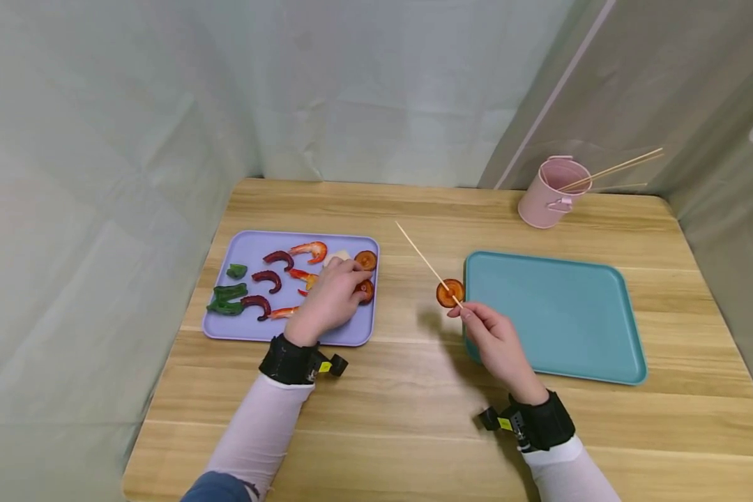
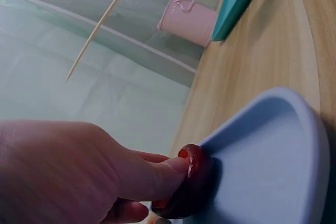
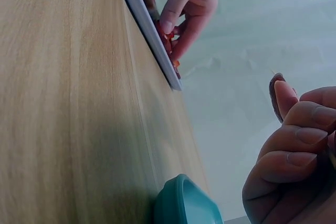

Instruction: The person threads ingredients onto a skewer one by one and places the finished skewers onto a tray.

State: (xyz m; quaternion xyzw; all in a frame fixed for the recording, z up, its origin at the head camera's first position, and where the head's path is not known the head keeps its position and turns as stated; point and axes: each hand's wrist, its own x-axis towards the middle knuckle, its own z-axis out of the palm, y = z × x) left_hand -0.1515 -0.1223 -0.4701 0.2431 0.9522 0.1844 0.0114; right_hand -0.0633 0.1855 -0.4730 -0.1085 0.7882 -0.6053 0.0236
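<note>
On the lavender tray (image 1: 288,335), my left hand (image 1: 332,296) pinches a round reddish-brown slice (image 1: 365,291) by its edge, thumb on top in the left wrist view. Another such slice (image 1: 365,261) lies just behind it, beside a pale piece (image 1: 337,258) partly covered by the fingers. My right hand (image 1: 492,338) grips a thin wooden skewer (image 1: 417,251) near its lower end, over the left edge of the teal tray (image 1: 558,314). One round reddish-brown slice (image 1: 450,293) is threaded on it close to the fingertips. The skewer's bare tip points up and left.
Farther left on the lavender tray lie shrimp (image 1: 310,251), curled dark-red tentacle pieces (image 1: 266,281) and green pepper pieces (image 1: 229,291). A pink bucket (image 1: 542,202) with several skewers leaning out stands at the back right. Curtains (image 1: 383,90) hang behind the wooden table (image 1: 383,432).
</note>
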